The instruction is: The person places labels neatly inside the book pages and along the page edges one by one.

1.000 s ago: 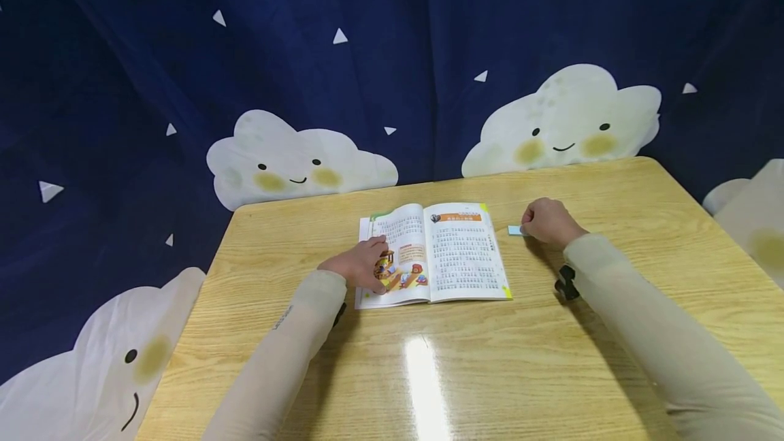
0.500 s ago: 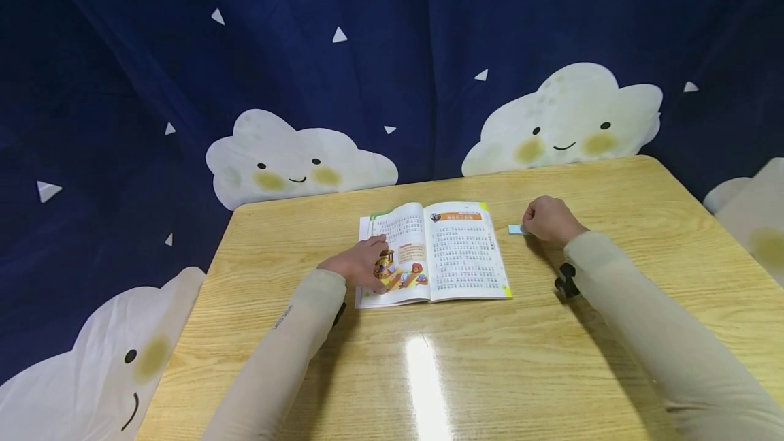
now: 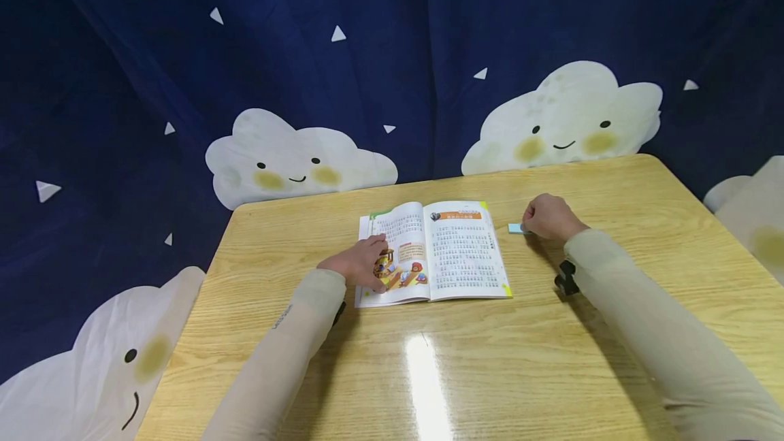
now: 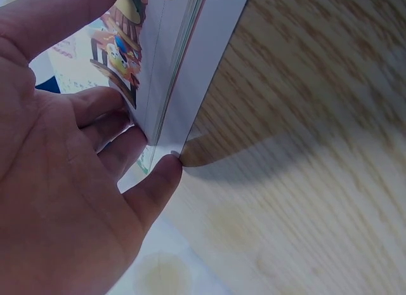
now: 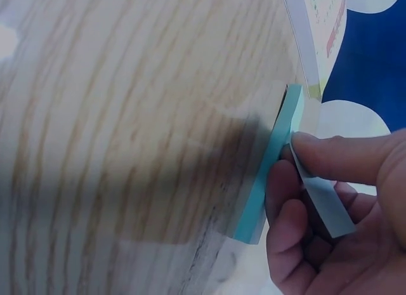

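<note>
An open book [image 3: 462, 257] lies on the table, printed text on both pages and a coloured picture low on the left page. My left hand [image 3: 358, 264] rests over the left page's outer edge, fingers spread. The left wrist view has its fingertips along the book's edge [image 4: 181, 85] and the thumb across the picture. To the right of the book is a light-blue sticky note pad [image 3: 513, 229]. My right hand [image 3: 551, 218] is at the pad's right end. Seen from the right wrist, thumb and index finger pinch one narrow sticky note [image 5: 328, 209], lifted at one end from the pad [image 5: 260, 187].
The wooden table [image 3: 490, 373] reaches toward me and out to both sides. Behind it hangs a dark blue curtain [image 3: 275, 33] with printed clouds, close against the far edge. A bright light reflection [image 3: 427, 386] shows on the tabletop in front of the book.
</note>
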The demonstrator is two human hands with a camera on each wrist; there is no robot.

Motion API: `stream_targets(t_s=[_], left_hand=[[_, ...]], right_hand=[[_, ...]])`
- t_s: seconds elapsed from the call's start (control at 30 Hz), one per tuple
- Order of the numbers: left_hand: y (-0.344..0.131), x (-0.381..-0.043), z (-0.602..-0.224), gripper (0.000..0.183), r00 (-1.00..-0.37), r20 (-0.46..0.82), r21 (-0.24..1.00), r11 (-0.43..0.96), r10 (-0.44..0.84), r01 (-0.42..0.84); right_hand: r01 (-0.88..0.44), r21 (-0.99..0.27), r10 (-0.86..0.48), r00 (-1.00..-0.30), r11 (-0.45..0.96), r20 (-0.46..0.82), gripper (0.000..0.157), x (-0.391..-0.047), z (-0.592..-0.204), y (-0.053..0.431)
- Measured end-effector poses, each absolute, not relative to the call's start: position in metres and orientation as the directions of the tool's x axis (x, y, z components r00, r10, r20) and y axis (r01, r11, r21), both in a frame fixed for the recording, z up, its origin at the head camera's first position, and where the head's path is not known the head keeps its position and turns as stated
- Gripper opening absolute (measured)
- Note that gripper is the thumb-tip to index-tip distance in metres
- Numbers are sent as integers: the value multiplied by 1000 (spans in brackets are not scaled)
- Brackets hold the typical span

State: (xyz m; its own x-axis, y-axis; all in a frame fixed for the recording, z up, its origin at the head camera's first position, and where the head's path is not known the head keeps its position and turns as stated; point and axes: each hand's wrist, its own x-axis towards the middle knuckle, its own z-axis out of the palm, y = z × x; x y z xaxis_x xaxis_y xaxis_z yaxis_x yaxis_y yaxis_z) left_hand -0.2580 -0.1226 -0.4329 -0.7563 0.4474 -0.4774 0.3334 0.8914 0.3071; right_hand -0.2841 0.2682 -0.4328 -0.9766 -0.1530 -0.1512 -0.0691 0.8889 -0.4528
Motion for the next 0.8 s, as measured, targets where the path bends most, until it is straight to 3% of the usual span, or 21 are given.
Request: stream_targets(t_s=[0.8], left_hand=[[-123, -256, -430, 88, -749, -474, 317, 883, 463, 345]], right_hand=[[-62, -475, -170, -968, 878, -187, 21, -286, -433, 269]])
